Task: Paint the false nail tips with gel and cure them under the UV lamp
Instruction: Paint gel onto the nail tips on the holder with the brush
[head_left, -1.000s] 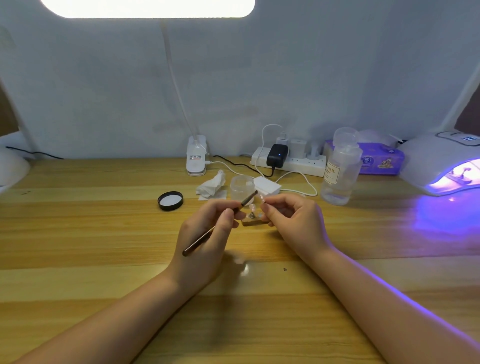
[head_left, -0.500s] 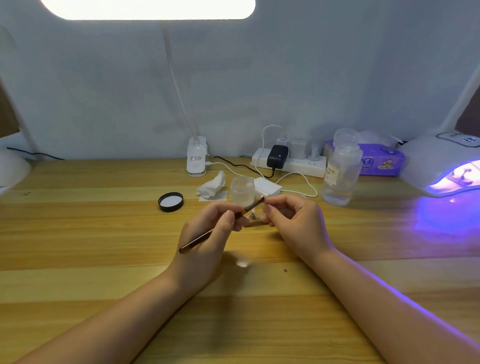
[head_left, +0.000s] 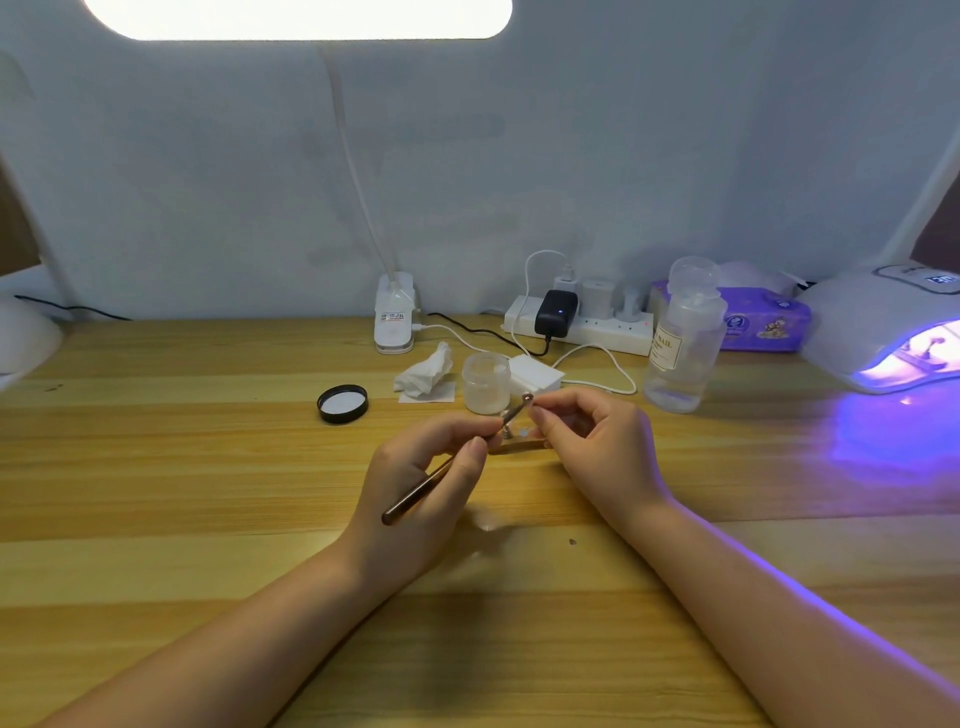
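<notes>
Wooden desk (head_left: 156, 467), pale wall behind. UV lamp (head_left: 883, 332) at the far right edge, lit, throwing purple light on the wood. Landmark: small clear jar (head_left: 485, 383), open, mid-desk. Right of jar: clear pump bottle (head_left: 683, 343). Behind jar: power strip (head_left: 582, 325) with plugs. Left of jar: crumpled tissue (head_left: 423, 374), then black lid (head_left: 343, 404).

Just in front of jar: both hands. Left hand (head_left: 415, 499) grasps a brush (head_left: 431, 480) pen-style, tip raised toward the right hand. Right hand (head_left: 597, 441), fingers curled, pinches something small at the brush tip; too small to identify. Between and just under the fingertips: a small stand (head_left: 517, 441) with nail tips (head_left: 523, 431), resting on the desk.
</notes>
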